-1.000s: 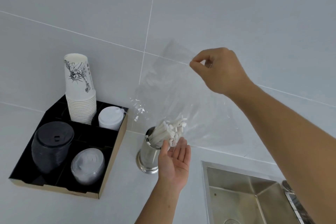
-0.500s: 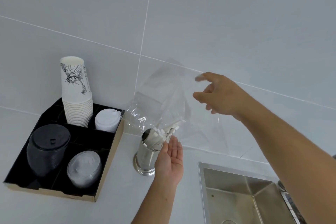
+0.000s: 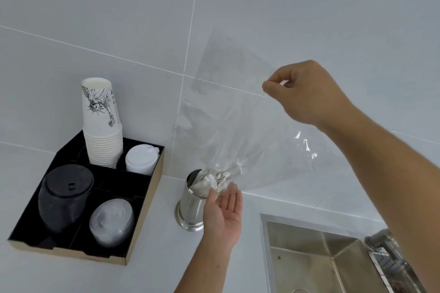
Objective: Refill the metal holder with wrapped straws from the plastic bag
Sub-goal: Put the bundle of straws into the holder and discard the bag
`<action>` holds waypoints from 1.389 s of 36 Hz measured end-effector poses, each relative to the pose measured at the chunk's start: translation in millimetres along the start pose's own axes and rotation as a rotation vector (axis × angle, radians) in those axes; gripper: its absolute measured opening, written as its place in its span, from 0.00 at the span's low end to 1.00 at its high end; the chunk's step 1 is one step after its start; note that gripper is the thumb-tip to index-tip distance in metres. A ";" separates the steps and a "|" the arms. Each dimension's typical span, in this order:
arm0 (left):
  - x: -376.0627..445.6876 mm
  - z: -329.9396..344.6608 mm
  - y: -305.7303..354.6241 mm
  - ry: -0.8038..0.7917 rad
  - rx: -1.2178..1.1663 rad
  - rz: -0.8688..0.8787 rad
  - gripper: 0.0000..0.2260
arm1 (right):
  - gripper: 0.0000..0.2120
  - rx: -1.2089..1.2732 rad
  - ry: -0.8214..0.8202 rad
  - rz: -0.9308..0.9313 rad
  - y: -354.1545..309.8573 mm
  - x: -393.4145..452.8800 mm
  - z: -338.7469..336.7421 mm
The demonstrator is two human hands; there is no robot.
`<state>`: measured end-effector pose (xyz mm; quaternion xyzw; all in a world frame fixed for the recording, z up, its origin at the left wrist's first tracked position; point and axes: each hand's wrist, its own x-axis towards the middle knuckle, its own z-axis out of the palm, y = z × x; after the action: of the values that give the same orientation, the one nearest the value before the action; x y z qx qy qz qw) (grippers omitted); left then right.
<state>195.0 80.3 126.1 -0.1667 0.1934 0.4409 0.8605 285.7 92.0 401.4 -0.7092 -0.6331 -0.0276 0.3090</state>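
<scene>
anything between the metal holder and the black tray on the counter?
Nothing: in the head view, bare white counter separates the metal holder from the black tray.

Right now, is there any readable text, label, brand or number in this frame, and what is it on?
Paper cup stack: a black line drawing, with small vertical print beside it, too blurred to read.
Black lids, white lids, clear lids, plastic bag, metal holder: no text visible.
</scene>
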 end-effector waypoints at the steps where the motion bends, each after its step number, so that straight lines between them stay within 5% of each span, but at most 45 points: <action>1: 0.1 -0.5 -0.8 -0.003 0.003 -0.003 0.19 | 0.10 0.018 0.009 0.003 1.3 0.7 -2.6; 24: 3.2 -7.6 5.2 0.029 0.057 0.032 0.09 | 0.10 0.092 -0.015 0.038 15.7 -8.6 11.5; 50: -21.1 -9.4 -3.4 -0.022 0.083 0.002 0.17 | 0.09 0.111 0.078 -0.032 6.8 -24.5 -48.1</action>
<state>184.6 59.5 128.5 -0.1256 0.2023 0.4351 0.8683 304.0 47.6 427.0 -0.6791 -0.6323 -0.0252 0.3719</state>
